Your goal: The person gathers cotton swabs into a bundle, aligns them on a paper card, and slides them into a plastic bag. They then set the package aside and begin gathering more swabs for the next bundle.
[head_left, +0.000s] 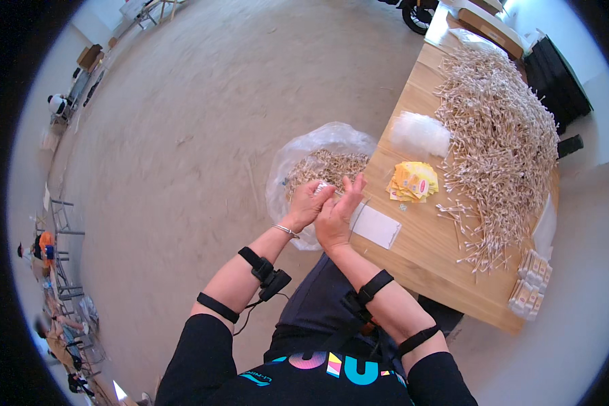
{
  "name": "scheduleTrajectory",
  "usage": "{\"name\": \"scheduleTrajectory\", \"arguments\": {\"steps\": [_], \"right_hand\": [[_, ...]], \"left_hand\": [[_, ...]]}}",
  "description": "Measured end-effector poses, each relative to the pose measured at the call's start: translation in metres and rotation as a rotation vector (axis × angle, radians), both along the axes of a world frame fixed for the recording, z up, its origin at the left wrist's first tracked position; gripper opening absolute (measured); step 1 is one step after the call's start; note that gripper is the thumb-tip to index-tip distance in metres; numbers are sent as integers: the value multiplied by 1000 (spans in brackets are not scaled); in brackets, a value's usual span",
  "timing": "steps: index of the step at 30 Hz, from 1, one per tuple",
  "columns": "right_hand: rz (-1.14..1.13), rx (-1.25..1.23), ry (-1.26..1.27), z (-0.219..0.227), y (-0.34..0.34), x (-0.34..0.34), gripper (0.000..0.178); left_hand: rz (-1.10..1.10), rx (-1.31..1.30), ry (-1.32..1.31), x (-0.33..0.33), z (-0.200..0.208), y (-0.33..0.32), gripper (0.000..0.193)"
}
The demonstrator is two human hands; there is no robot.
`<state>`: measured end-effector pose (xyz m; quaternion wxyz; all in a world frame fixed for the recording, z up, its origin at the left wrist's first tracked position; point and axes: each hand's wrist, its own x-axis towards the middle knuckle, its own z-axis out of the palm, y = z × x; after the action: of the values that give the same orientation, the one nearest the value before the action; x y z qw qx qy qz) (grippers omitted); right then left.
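Observation:
My left hand (306,204) is closed round a small bunch of cotton swabs (323,187), with only the white tips showing at its top. Close against it, my right hand (340,214) has its fingers stretched out and apart, its thumb side near the left fist. Both hands are at the table's left edge, above a clear plastic bag (292,150) of loose swabs. Just right of my right hand, a white rectangular card or pad (377,227) lies on the wooden table (430,247).
A big heap of cotton swabs (497,135) covers the table's right side. Yellow printed packets or cards (413,182) and a stack of clear plastic sleeves (421,134) lie left of it. Filled swab packs (530,284) stand at the near right corner, a black crate (556,80) behind.

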<state>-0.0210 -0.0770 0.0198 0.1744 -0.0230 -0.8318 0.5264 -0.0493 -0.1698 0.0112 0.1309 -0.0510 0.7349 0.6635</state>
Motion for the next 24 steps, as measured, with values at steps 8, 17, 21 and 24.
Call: {"name": "scheduleTrajectory", "arguments": {"steps": [8, 17, 21, 24], "right_hand": [[-4, -159, 90, 24, -3, -7, 53], [231, -467, -331, 45, 55, 3, 81], [126, -45, -150, 56, 82, 26, 65], [62, 136, -162, 64, 97, 40, 46]], "left_hand": [[281, 79, 242, 10, 40, -23, 25], [372, 195, 224, 46, 46, 53, 28], [305, 276, 112, 62, 49, 84, 28], [283, 338, 92, 76, 46, 100, 24]]}}
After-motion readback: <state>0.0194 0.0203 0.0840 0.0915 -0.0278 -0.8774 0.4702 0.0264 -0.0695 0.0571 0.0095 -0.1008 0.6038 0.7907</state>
